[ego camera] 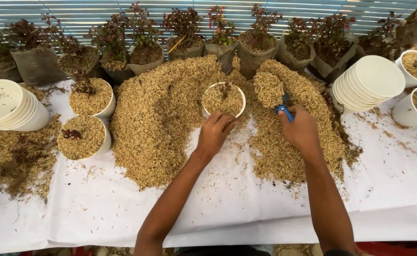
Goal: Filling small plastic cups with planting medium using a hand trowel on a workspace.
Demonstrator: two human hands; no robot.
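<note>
Your left hand (216,129) is reaching out from the near edge of the worktop (227,204), its grip closing loosely over the near rim of a white pot (223,98); the fingers are curling against that rim and touching it. The pot is sitting toward the middle of the worktop, filled with husks around a small dark-leaved seedling (226,88), with a big heap of husks (161,118) piling up on both sides of it. Your right hand (299,128) is just beside it, its grip wrapping tightly round the blue handle of a scoop (284,112); the scoop is carrying a full load of husks beside the pot's right rim. Toward the left edge two more filled pots (83,137) are standing, and beyond them a stack of empty white pots (9,106) is lying on its side. Another stack (367,83) is lying near the right edge. Along the far edge a row of bagged plants (185,35) is standing.
</note>
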